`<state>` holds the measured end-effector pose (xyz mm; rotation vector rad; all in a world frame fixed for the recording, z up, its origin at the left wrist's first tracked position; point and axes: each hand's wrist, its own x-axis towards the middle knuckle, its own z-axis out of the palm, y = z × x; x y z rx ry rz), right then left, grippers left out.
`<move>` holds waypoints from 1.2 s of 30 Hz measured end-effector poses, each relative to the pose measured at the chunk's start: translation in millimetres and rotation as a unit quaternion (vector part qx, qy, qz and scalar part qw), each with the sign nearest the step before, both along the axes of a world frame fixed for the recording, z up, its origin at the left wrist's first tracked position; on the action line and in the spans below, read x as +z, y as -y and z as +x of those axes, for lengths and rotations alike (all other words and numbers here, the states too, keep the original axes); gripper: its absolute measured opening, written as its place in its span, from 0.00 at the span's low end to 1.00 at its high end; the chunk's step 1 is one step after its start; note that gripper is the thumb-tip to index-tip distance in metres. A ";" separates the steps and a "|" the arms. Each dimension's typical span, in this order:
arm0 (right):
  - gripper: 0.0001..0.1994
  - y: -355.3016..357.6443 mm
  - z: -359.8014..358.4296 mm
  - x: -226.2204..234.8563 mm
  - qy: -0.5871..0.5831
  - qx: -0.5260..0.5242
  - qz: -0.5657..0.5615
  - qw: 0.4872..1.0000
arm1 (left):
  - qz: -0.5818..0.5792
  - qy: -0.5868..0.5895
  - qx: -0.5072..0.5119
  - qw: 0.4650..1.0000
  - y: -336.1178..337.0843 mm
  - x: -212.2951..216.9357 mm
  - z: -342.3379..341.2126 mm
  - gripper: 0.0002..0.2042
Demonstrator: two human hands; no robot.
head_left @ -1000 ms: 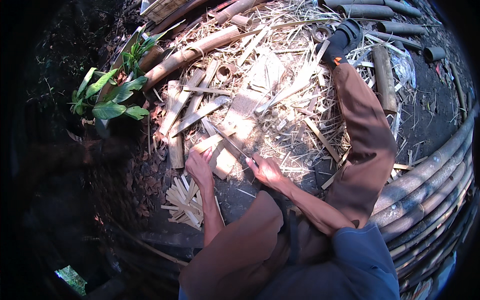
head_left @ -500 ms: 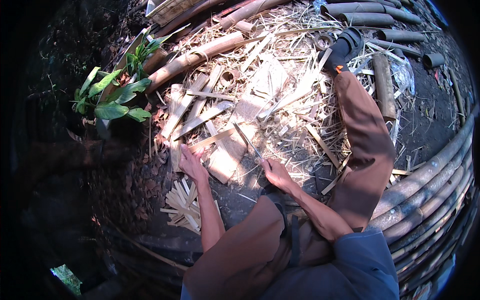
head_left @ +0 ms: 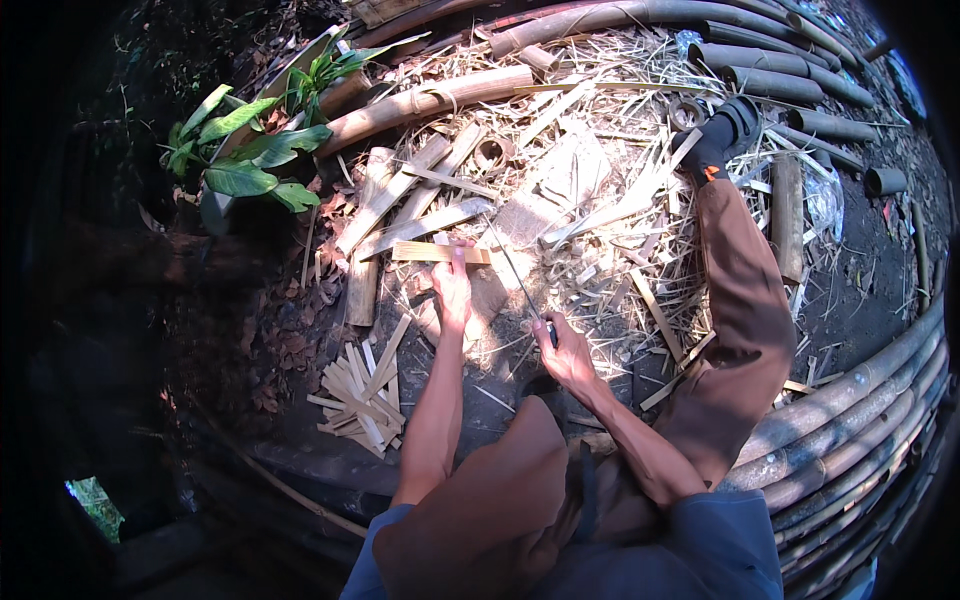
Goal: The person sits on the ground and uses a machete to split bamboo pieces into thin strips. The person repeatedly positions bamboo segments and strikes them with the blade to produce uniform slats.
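Note:
My left hand [head_left: 453, 291] is closed on a short flat bamboo strip [head_left: 415, 251], with the thumb laid over it. The strip lies crosswise above the fist, over a wooden block [head_left: 483, 296] on the ground. A knife with a long thin blade [head_left: 517, 274] is gripped by its dark handle in my right hand [head_left: 566, 352]. Its blade slants up and left, its tip reaching past the strip's right end; whether they touch I cannot tell. Beside my left forearm lies a loose pile of cut bamboo strips [head_left: 360, 395].
Split bamboo pieces [head_left: 425, 226] and shavings [head_left: 620, 215] litter the ground. A thick bamboo pole [head_left: 430, 103] lies beyond, near a leafy plant [head_left: 240, 178]. My outstretched leg [head_left: 745, 270] borders the right side, with stacked bamboo poles [head_left: 850, 400] past it.
My left hand has turned and moved right, now gripping the strip nearer its middle instead of its left end. The strip lies more level. The knife remains in my right hand, and the view has shifted.

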<state>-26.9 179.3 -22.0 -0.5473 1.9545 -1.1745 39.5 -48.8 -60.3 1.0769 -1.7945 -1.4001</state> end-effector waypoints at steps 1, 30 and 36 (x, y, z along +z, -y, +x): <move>0.25 -3.3 -3.9 5.0 0.004 0.000 0.002 1.000 | 0.063 -0.011 -0.001 0.998 1.9 -4.1 4.4 0.14; 0.17 -20.1 -25.1 -61.2 -0.150 0.114 0.078 0.979 | 0.192 -0.085 0.111 0.971 -53.2 73.6 50.7 0.22; 0.21 -31.2 -16.3 -55.7 -0.134 0.093 0.043 0.986 | 0.144 -0.202 0.206 0.947 -42.4 55.2 33.6 0.23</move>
